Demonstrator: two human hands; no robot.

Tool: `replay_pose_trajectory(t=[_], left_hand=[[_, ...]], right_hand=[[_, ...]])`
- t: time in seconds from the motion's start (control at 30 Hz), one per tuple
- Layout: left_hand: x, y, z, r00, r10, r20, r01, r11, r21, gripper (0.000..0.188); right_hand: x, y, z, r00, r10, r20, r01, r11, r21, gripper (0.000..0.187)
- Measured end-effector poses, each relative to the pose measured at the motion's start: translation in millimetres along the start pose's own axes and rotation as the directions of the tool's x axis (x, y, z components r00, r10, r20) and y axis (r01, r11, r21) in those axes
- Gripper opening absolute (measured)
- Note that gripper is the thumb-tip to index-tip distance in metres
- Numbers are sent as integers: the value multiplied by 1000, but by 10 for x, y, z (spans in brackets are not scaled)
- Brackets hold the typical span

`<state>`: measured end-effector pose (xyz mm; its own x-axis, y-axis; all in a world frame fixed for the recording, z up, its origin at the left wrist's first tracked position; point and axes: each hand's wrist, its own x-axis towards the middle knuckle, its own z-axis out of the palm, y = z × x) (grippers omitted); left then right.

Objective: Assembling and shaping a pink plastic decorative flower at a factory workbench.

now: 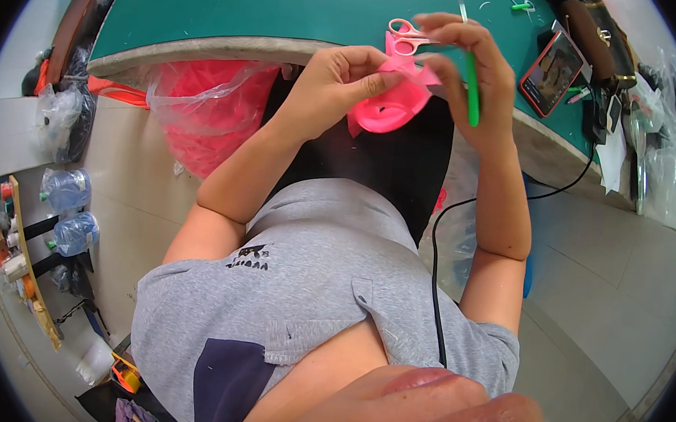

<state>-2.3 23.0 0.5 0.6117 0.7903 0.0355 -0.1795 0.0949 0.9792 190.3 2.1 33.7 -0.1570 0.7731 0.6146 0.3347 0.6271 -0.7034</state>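
Note:
A bright pink, soft, rounded piece (393, 112) hangs over my lap at the table's edge. My left hand (348, 77) pinches its upper left side between thumb and fingers. On the other side, my right hand (476, 75) has its blurred fingertips at the piece's upper right; whether they grip it I cannot tell. A slim green-handled tool (471, 90) with a thin pale shaft is held across the right hand's fingers. Just beyond the pink piece lie scissors (403, 38) with pale pink handle loops, partly hidden by my right fingers.
The green tabletop (291, 5) bears a phone (554, 73), another green-handled tool (521, 6), and a brown bag (597, 41). Below its edge, a clear plastic bag (211, 114) bulges with pink pieces. A black cable (435, 258) runs from the table past my right arm.

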Motion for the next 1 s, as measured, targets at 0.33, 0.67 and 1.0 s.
replay_pose_trajectory(t=[0.33,0.67,1.0], left_hand=[[22,-33,29,989,-27,-148,-26,938,-345,16],[-23,24,140,955,111,-275,-147,982,-115,22],[-53,84,8,974,-20,226,197,563,-802,31]], right_hand=[[-374,-73,44,994,-90,-59,80,984,-160,19],[-398,-45,81,974,-225,23,214,882,-420,21],[-375,356,-48,880,457,-127,-394,853,342,25]])
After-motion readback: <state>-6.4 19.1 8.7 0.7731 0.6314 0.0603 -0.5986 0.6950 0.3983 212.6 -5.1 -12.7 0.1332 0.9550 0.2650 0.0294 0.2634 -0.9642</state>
